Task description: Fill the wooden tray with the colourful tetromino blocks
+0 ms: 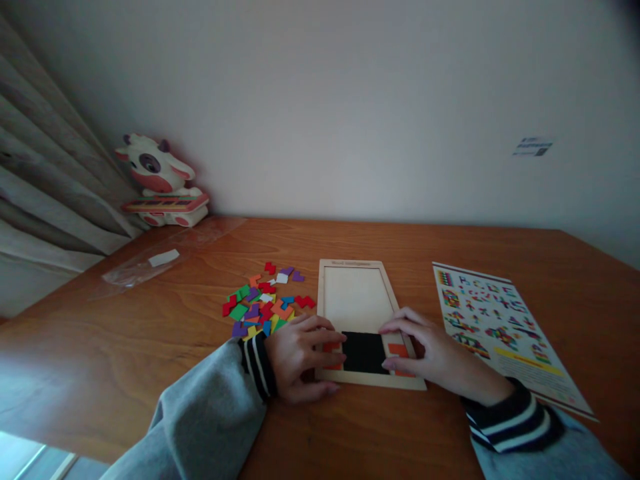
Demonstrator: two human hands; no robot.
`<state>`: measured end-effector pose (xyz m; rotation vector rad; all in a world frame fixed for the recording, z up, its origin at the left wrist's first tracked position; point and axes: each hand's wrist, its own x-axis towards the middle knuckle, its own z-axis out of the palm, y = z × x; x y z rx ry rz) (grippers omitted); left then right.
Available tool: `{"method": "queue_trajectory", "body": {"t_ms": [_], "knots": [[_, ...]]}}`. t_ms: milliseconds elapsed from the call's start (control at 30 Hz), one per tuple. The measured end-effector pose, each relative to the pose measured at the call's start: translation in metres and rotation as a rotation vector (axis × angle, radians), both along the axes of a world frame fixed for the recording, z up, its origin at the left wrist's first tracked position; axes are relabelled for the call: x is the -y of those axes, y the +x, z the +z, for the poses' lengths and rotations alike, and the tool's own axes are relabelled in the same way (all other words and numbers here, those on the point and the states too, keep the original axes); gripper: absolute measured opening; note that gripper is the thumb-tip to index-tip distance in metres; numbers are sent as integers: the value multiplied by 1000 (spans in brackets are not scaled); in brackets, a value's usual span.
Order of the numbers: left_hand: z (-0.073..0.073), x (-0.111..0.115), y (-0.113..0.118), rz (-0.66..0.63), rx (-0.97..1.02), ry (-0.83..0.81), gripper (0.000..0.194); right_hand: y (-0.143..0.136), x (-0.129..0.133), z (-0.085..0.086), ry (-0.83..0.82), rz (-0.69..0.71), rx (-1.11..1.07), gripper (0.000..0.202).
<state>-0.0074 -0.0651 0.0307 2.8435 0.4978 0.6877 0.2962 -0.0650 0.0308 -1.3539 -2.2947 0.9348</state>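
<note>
A wooden puzzle tray (357, 293) lies flat in front of me, its upper part bare. In its lower part sits a black block (364, 353), with an orange piece (399, 350) to its right and a partly covered orange piece (332, 347) to its left. My left hand (303, 357) rests at the tray's left edge, fingers spread over the left orange piece. At the right edge, my right hand (425, 347) has thumb and fingers apart around the right orange piece, tips near the black block. No held piece shows in either hand.
Loose coloured puzzle pieces (265, 303) lie left of the tray. A printed pattern sheet (500, 327) is on the right. Farther back on the wooden table (280, 233) are a clear plastic bag (135, 270) and a cow toy (163, 180), beside a curtain (45, 173).
</note>
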Motion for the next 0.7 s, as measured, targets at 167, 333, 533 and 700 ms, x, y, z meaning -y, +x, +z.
{"method": "queue_trajectory", "body": {"t_ms": [167, 333, 533, 700], "knots": [[-1, 0, 0, 0, -7, -17, 40, -1, 0, -2, 25, 23, -25, 46], [-3, -1, -1, -11, -9, -25, 39, 0, -1, -4, 31, 25, -28, 46], [-1, -1, -1, -6, -27, -18, 32, 0, 0, -2, 9, 19, -30, 46], [0, 0, 0, 8, -53, -27, 35, -1, 0, -2, 18, 23, -25, 46]]}}
